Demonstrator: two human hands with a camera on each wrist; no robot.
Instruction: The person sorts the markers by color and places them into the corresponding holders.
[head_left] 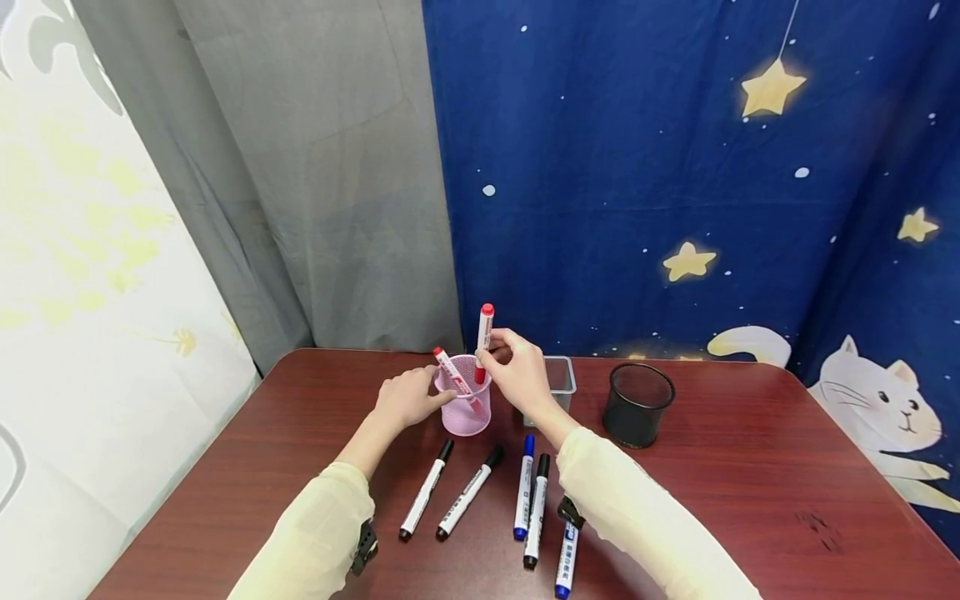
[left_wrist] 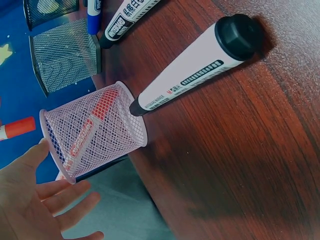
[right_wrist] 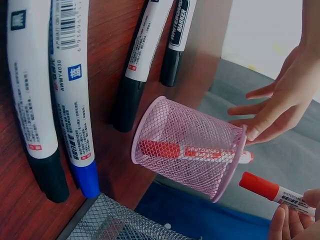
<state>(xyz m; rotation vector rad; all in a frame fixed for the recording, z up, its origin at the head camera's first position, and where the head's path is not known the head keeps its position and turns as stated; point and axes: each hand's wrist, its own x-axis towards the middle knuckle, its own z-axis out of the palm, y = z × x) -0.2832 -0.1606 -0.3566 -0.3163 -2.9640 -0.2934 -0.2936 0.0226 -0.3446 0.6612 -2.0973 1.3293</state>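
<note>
A pink mesh pen cup [head_left: 467,417] stands upright near the table's back edge, with one red marker [right_wrist: 200,152] leaning inside it, cap down. My left hand [head_left: 406,397] holds the cup at its rim, thumb on the near side and fingers around the far side. A second red whiteboard marker [head_left: 485,327] is pinched between the thumb and fingers of my right hand [head_left: 520,372]. In the right wrist view, its red cap points toward the cup's opening, just outside the rim. Part of the right hand is cut off there.
Several black-capped markers [head_left: 467,502] and blue-capped markers [head_left: 524,487] lie on the brown table [head_left: 300,483] in front of the cup. A grey rectangular mesh holder [head_left: 561,377] stands right of it, partly behind my right hand. Farther right is a round black mesh cup [head_left: 634,417].
</note>
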